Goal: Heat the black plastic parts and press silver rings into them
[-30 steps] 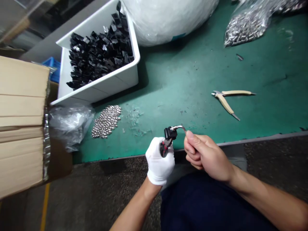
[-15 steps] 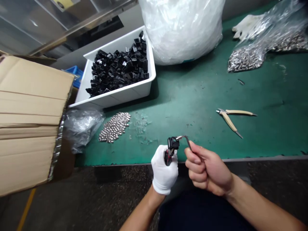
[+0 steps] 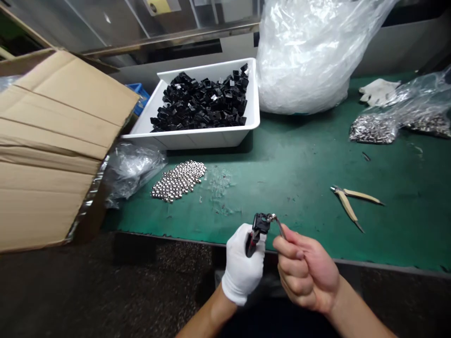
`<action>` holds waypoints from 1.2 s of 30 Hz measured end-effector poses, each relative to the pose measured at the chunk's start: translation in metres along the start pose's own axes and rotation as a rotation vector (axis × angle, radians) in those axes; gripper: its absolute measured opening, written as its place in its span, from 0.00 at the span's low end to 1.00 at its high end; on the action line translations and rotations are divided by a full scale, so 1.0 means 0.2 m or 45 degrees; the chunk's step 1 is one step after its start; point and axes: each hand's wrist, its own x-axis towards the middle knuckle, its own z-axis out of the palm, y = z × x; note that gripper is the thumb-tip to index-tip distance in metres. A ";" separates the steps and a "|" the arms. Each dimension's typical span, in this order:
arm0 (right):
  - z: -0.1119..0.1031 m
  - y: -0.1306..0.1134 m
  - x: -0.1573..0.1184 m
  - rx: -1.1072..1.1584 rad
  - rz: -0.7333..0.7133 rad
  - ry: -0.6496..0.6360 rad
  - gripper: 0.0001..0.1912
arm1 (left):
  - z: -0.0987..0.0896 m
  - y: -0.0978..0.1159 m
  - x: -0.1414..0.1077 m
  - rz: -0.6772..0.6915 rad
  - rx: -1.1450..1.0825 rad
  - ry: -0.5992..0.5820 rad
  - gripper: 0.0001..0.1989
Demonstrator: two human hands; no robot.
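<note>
The person's left hand (image 3: 243, 265) wears a white cloth glove and is closed tight around small pliers with red and black handles (image 3: 252, 244), low in the middle of the frame. The tips of the pliers are hidden, but they sit right at a small black plastic clip (image 3: 260, 223), which sits just above the gloved fingers. The right hand (image 3: 306, 274) has no glove and is just beside the left hand. Its thumb and fingers pinch a thin bent metal wire (image 3: 281, 226), and the curved end of the wire touches the clip. Both hands are over the front edge of a green work bench (image 3: 292, 188). At the top middle, a white plastic tub (image 3: 207, 140) is full of black plastic clips (image 3: 200, 101). Just below the tub lies a flat patch of small silver metal pieces (image 3: 178, 180). A crumpled clear plastic bag (image 3: 134, 169) lies to its left, next to a big cardboard box (image 3: 59, 141) at the left of the frame. A big clear plastic sack (image 3: 306, 61) stands at the top, right of the tub. At the right are pliers with tan handles (image 3: 347, 204), a clear bag of silver parts (image 3: 373, 129), and a white glove (image 3: 378, 91).
</note>
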 end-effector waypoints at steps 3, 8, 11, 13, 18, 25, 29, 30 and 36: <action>-0.01 0.00 0.01 -0.052 0.044 0.038 0.27 | -0.02 0.00 -0.01 0.000 -0.024 0.010 0.05; 0.01 -0.02 0.01 -0.109 0.085 0.106 0.26 | -0.05 -0.01 -0.01 0.046 0.049 0.046 0.05; 0.01 -0.02 -0.02 -0.133 0.118 0.148 0.25 | -0.09 -0.03 0.00 0.059 0.126 0.118 0.07; 0.00 -0.02 -0.03 -0.119 0.126 0.144 0.25 | -0.11 -0.05 0.02 0.088 0.187 0.148 0.08; -0.02 -0.03 -0.06 -0.063 0.095 0.124 0.23 | -0.12 -0.06 0.04 0.095 0.198 0.110 0.06; 0.02 -0.06 -0.06 -0.040 0.100 0.253 0.24 | -0.12 -0.07 -0.01 -0.075 0.085 0.284 0.07; 0.04 -0.08 0.04 0.002 0.140 0.405 0.23 | -0.20 -0.11 -0.10 -0.119 0.074 0.376 0.05; 0.04 -0.09 0.08 -0.009 0.165 0.442 0.22 | -0.22 -0.13 -0.12 -0.129 0.073 0.406 0.05; 0.10 -0.10 0.53 -0.278 0.345 0.569 0.13 | -0.38 -0.23 -0.26 -0.180 0.050 0.574 0.05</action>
